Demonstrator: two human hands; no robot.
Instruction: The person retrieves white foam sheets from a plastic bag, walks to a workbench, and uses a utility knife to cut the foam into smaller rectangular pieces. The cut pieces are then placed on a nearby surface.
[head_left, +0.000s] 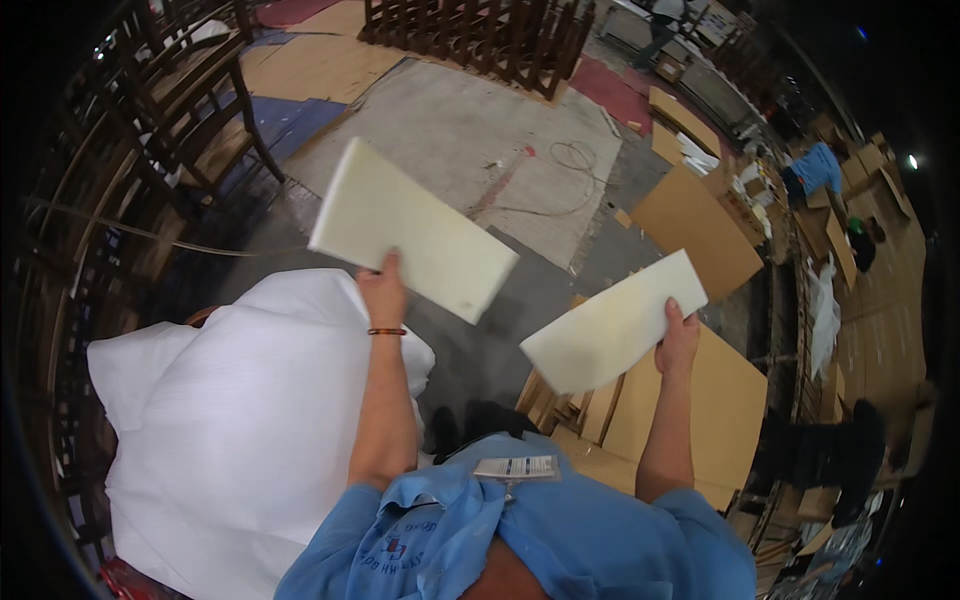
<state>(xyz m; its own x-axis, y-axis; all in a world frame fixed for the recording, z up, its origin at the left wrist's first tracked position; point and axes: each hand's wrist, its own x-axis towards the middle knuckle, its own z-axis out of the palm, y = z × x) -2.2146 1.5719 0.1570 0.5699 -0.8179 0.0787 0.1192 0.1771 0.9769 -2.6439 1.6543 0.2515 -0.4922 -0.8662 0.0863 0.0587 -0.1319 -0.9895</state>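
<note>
A white rectangular foam slab (415, 225) is gripped at its near edge by my left hand (383, 290), the thumb lying on its upper face. My right hand (679, 340) holds a second white foam slab (612, 325) by its right end, thumb on top. The two slabs are apart, both held up in the air and slanting differently. Close by my left forearm, a big bundle covered in white foam sheet (235, 430) stands at the left; what it covers is mostly hidden.
Dark wooden chairs (215, 120) stand at the far left, and wooden frames (470, 40) at the back. Cardboard sheets (695, 230) lie at the right, with a brown stack (690, 410) beside my right arm. A cable (575, 165) loops over the floor. Another person in blue (818, 168) is at far right.
</note>
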